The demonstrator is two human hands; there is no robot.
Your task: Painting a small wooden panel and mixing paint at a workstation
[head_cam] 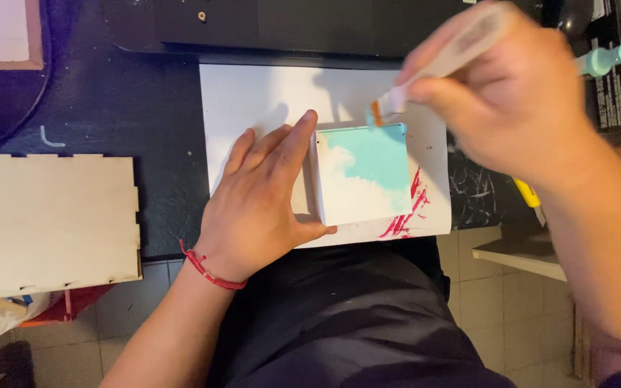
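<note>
The left hand (260, 208) lay flat, steadying a small square white panel (361, 176) on white paper (253, 93); the right hand (497, 93) gripped a flat brush (389, 104), turquoise covering roughly the panel's upper half, the lower half bare

Black worktop (131, 108), pale tiled floor (497, 316) — dim light
</note>
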